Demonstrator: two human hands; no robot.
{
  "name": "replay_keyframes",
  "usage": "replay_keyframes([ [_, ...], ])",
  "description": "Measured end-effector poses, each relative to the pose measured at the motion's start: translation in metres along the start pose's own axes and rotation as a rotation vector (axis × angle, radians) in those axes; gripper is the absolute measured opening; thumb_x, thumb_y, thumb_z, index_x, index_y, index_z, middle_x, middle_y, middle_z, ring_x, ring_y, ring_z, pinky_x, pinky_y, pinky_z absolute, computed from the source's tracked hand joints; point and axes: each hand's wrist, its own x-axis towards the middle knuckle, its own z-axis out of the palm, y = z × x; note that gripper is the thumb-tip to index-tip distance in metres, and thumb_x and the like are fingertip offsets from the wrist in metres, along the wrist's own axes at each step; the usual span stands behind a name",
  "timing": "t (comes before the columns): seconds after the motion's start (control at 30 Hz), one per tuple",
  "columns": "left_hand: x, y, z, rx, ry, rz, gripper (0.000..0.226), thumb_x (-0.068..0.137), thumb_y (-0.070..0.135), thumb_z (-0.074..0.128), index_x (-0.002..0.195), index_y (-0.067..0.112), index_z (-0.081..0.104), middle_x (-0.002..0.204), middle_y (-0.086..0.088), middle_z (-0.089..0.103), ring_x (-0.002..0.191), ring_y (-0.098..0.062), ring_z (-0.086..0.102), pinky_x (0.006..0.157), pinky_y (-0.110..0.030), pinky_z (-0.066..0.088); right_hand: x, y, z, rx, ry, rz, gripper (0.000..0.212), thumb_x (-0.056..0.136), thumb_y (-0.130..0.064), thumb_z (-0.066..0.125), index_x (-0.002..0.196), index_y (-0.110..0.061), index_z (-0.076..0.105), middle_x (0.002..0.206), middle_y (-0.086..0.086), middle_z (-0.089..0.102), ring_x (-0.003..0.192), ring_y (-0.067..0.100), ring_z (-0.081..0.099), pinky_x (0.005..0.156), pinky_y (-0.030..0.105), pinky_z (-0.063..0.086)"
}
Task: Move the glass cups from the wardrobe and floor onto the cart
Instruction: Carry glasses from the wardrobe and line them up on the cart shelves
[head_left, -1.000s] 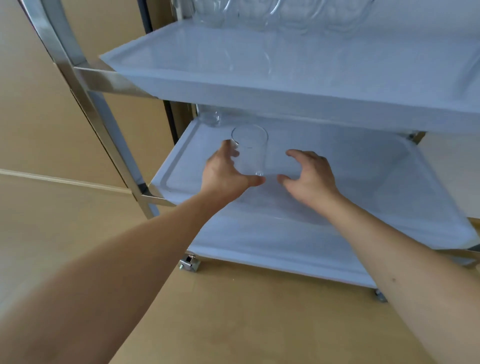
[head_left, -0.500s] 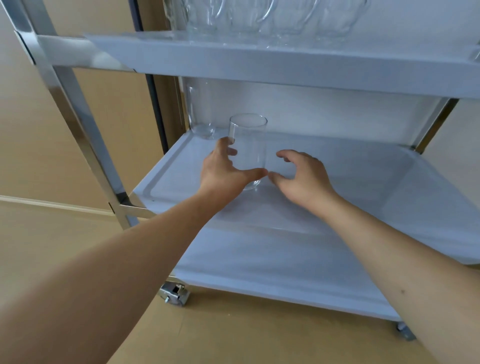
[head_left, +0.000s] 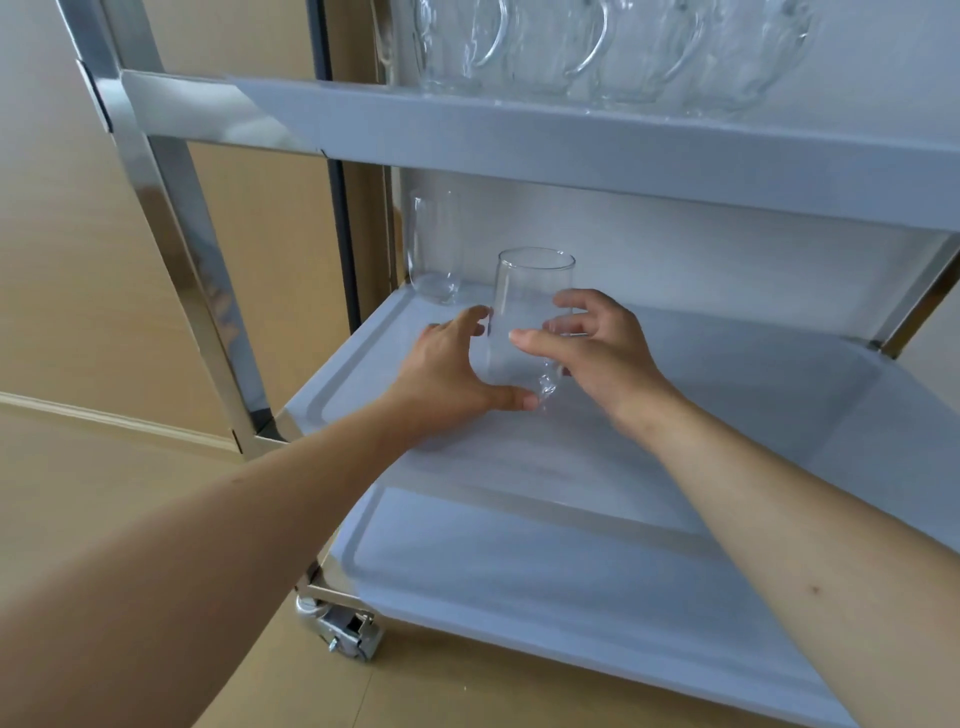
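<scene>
One glass stands on the cart's middle shelf, left of its centre; another glass stands in its back-left corner. Mugs line the top shelf.

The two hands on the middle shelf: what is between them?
In the head view, an upright clear glass tumbler stands between the left hand and right hand.
</scene>
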Motion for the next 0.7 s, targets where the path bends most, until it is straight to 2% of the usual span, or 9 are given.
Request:
replay_keyframes([
  [0.03, 0.002, -0.008, -0.007, 0.006, -0.009, -0.018, 0.114, 0.056, 0.071, 0.084, 0.151, 0.031, 0.036, 0.139, 0.011, 0.053, 0.134, -0.014, 0.04, 0.097, -0.027, 0.03, 0.004, 0.0, 0.0, 0.004, 0.018, 0.003, 0.077, 0.056, -0.049, 0.092, 0.123, -0.027, 0.061, 0.107, -0.001, 0.071, 0.098, 0.013, 0.07, 0.087, 0.037, 0.059],
  [0.1, 0.007, -0.025, -0.019, 0.039, -0.002, -0.06, 0.097, 0.07, 0.076, 0.072, 0.15, 0.033, 0.038, 0.144, 0.009, 0.051, 0.136, -0.015, 0.039, 0.098, -0.029, 0.031, 0.015, 0.001, 0.003, 0.006, 0.058, 0.002, 0.076, 0.057, -0.049, 0.093, 0.122, -0.026, 0.061, 0.105, -0.002, 0.072, 0.095, 0.011, 0.071, 0.088, 0.039, 0.059],
  [0.2, 0.017, -0.046, -0.03, 0.239, -0.025, -0.068, 0.065, 0.091, 0.069, 0.052, 0.145, 0.034, 0.048, 0.152, 0.005, 0.047, 0.141, -0.02, 0.036, 0.109, -0.037, 0.035, 0.036, 0.001, 0.011, -0.003, 0.119, -0.007, 0.079, 0.054, -0.053, 0.091, 0.123, -0.027, 0.061, 0.107, -0.003, 0.07, 0.096, 0.008, 0.069, 0.09, 0.039, 0.058],
  [0.27, 0.021, -0.053, -0.032, 0.337, -0.058, -0.058, 0.058, 0.094, 0.065, 0.049, 0.143, 0.034, 0.052, 0.153, 0.005, 0.047, 0.143, -0.021, 0.035, 0.115, -0.042, 0.032, 0.055, -0.001, 0.019, -0.003, 0.156, 0.0, 0.085, 0.05, -0.056, 0.089, 0.125, -0.026, 0.061, 0.107, -0.004, 0.069, 0.096, 0.009, 0.069, 0.089, 0.039, 0.058],
  [0.4, 0.021, -0.058, -0.028, 0.385, -0.1, -0.018, 0.059, 0.092, 0.07, 0.048, 0.142, 0.038, 0.051, 0.152, 0.008, 0.047, 0.141, -0.021, 0.037, 0.116, -0.04, 0.029, 0.091, -0.003, 0.037, 0.038, 0.198, 0.03, 0.09, 0.044, -0.059, 0.088, 0.122, -0.024, 0.061, 0.113, 0.0, 0.066, 0.085, 0.012, 0.07, 0.082, 0.039, 0.061],
  [0.53, 0.02, -0.062, -0.024, 0.422, -0.088, 0.037, 0.063, 0.085, 0.074, 0.051, 0.139, 0.04, 0.052, 0.148, 0.011, 0.049, 0.14, -0.02, 0.037, 0.113, -0.038, 0.026, 0.124, -0.002, 0.055, 0.075, 0.232, 0.056, 0.088, 0.047, -0.055, 0.091, 0.122, -0.022, 0.058, 0.128, 0.005, 0.06, 0.102, 0.019, 0.068, 0.091, 0.043, 0.059],
  [0.6, 0.021, -0.063, -0.023, 0.429, -0.074, 0.04, 0.064, 0.083, 0.076, 0.051, 0.137, 0.041, 0.053, 0.145, 0.011, 0.051, 0.137, -0.02, 0.039, 0.112, -0.037, 0.027, 0.138, -0.001, 0.063, 0.075, 0.255, 0.05, 0.085, 0.051, -0.052, 0.092, 0.123, -0.023, 0.057, 0.128, 0.0, 0.057, 0.107, 0.015, 0.065, 0.096, 0.043, 0.057],
  [0.7, 0.023, -0.063, -0.022, 0.43, -0.072, 0.036, 0.066, 0.08, 0.079, 0.049, 0.135, 0.042, 0.054, 0.143, 0.012, 0.052, 0.136, -0.019, 0.039, 0.11, -0.037, 0.027, 0.152, 0.002, 0.072, 0.068, 0.265, 0.05, 0.084, 0.053, -0.05, 0.093, 0.124, -0.025, 0.057, 0.122, -0.008, 0.054, 0.096, 0.002, 0.061, 0.094, 0.04, 0.058],
])
